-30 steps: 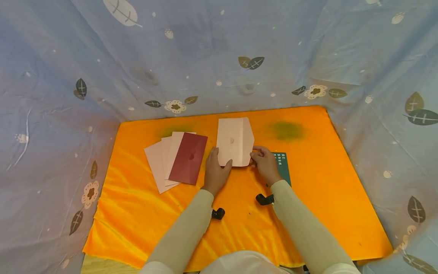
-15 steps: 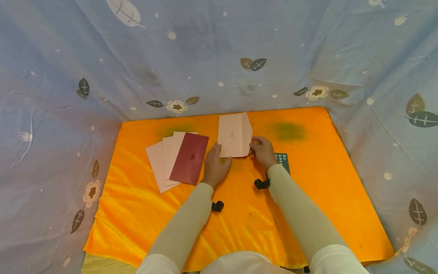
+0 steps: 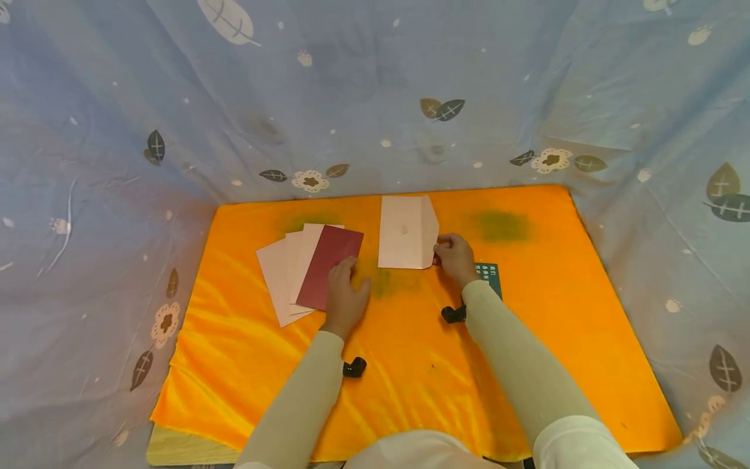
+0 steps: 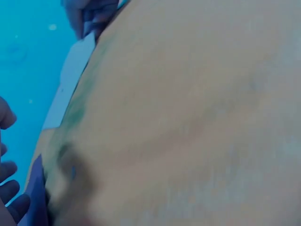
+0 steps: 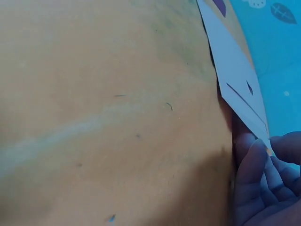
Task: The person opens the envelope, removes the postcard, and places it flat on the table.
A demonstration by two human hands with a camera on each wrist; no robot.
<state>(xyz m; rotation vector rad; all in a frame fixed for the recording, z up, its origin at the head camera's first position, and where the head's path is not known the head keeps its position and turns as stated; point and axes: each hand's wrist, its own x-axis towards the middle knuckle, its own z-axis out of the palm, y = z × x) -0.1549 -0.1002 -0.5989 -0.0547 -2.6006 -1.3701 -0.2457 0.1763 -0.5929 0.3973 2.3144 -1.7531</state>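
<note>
A pale pink envelope lies at the back middle of the table, its pointed flap spread out to the right. At the flap's near corner my right hand pinches the paper between thumb and fingers, as the right wrist view shows on the envelope. My left hand is away from that envelope, its fingers extended over the right edge of a dark red envelope. In the left wrist view the spread fingers are beside that red envelope, holding nothing.
Several pale pink envelopes are fanned out under the red one. A dark green card with white writing is partly hidden by the right forearm. An orange cloth covers the table, and patterned curtains hang around it.
My left hand has let go of the pink envelope and moved left to the red one. The pink envelope was first pushed slightly back; my right hand stays at its flap corner.
</note>
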